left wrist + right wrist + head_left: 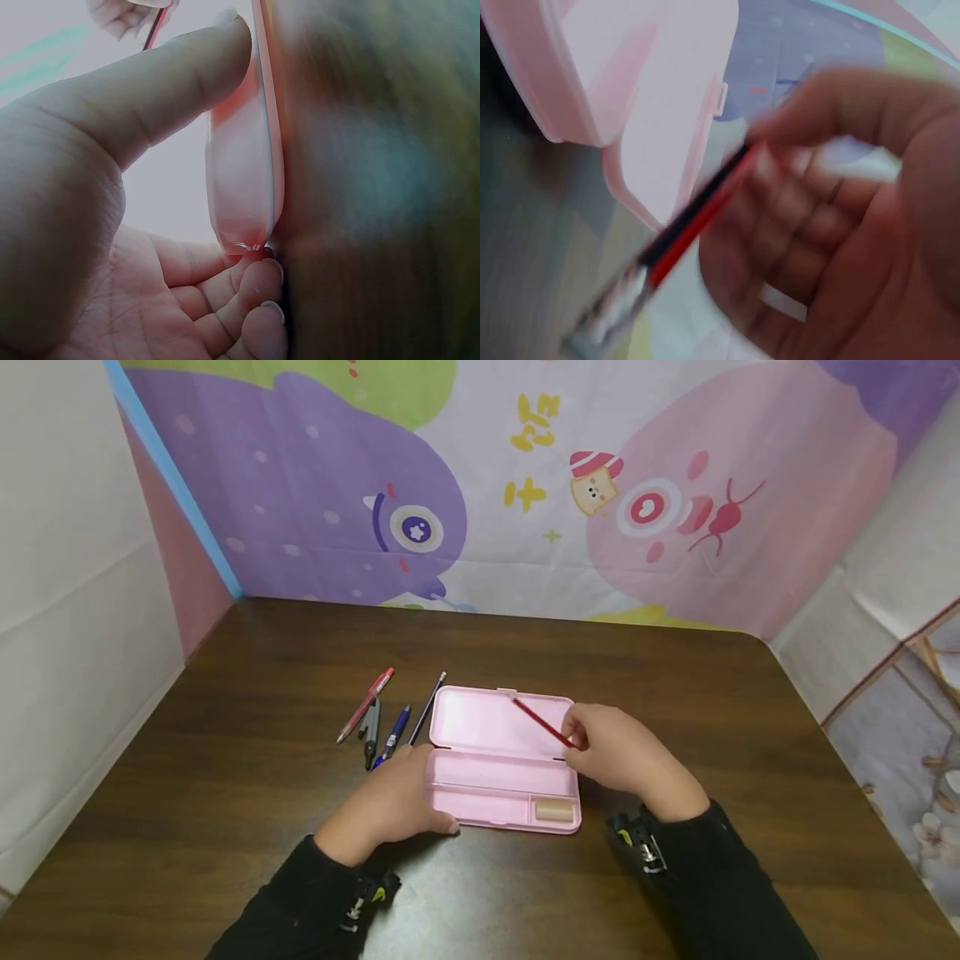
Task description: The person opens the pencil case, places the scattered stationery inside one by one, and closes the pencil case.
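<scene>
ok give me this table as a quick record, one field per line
container: pink pencil case, lid open
inside, near right corner: beige block, probably an eraser
left hand: holding the case's left end
right hand: holding red-and-black pencil, crossing the lid in head view
left of case: red pen, grey compass (apparently), blue pen, dark pencil
surface: dark wooden table

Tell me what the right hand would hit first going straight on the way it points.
Likely the open pink lid, in line with the right hand and the pencil it holds; the hand's height is unclear, so it might pass over.
</scene>
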The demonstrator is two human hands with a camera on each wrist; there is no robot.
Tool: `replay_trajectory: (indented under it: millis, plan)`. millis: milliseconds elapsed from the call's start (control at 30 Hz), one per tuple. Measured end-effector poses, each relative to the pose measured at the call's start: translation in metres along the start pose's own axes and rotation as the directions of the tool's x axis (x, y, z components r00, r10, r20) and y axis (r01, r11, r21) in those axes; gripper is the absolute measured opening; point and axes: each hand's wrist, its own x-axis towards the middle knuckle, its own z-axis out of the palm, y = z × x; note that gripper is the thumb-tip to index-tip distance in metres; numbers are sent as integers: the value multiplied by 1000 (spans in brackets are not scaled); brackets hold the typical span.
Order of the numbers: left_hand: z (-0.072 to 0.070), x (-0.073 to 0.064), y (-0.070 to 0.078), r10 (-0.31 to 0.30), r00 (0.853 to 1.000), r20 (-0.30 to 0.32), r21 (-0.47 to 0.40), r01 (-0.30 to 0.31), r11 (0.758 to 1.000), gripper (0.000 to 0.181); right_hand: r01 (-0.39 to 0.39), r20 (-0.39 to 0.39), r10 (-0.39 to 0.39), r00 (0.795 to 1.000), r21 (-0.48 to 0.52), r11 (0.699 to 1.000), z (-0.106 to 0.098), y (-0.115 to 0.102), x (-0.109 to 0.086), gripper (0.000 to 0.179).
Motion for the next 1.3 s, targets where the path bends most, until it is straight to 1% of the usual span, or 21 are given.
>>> replay_trajectory:
  millis: [67,100,167,233,267,333,400,500,533,600,667,800,900,1000,1100,1200,1300]
  plan:
    - [-1,0,-1,3,1000,-5,1,-3,1000,86,113,19,-113,993,8,994,3,-5,3,13]
    - [-2,0,-1,2,1000,-5,-1,-2,1000,87,154,29,-154,988,16,988,5,-7,4,13]
    - [-2,0,-2,-4,1000,-3,-5,4,1000,87,197,36,-198,980,22,980,7,-12,6,13]
    - [-3,1,-2,-10,1000,1,-8,10,1000,87,224,25,-224,974,8,974,9,-17,6,13]
    - [-3,0,-3,-16,1000,4,-10,16,1000,88,238,12,-238,971,-5,971,10,-19,6,13]
    - [-3,0,-4,-28,1000,8,-12,28,1000,89,282,-31,-283,959,-37,959,12,-23,6,13]
    - [-3,0,-4,-35,999,10,-13,35,999,89,340,-82,-346,935,-80,937,13,-28,5,14]
    - [-3,0,-5,-36,999,4,-21,37,999,89,412,-140,-432,891,-152,898,12,-35,4,15]
    - [-3,0,-4,-35,999,2,-26,35,999,89,426,-147,-451,880,-172,888,12,-37,3,15]
    - [-3,0,-4,-29,1000,-3,-34,29,999,89,440,-147,-471,870,-202,875,11,-41,2,15]
    - [-3,0,-4,-25,1000,-8,-40,24,999,88,439,-130,-469,873,-206,875,11,-43,1,14]
    - [-1,1,-3,-17,1000,-8,-37,17,999,86,428,-87,-450,889,-199,882,15,-40,2,12]
    - [0,1,-1,-21,1000,1,-34,21,999,87,435,-42,-453,891,-209,876,18,-37,5,12]
    - [0,0,1,-29,1000,8,-26,29,999,88,444,23,-451,892,-225,867,21,-35,8,11]
    - [0,0,1,-22,1000,5,-11,22,1000,87,451,76,-446,892,-239,860,24,-36,12,10]
    - [0,0,0,-12,1000,2,1,12,1000,86,436,118,-419,900,-252,864,27,-36,16,10]
    - [-1,0,-1,-17,1000,5,7,16,1000,88,407,163,-375,912,-274,871,31,-36,21,10]
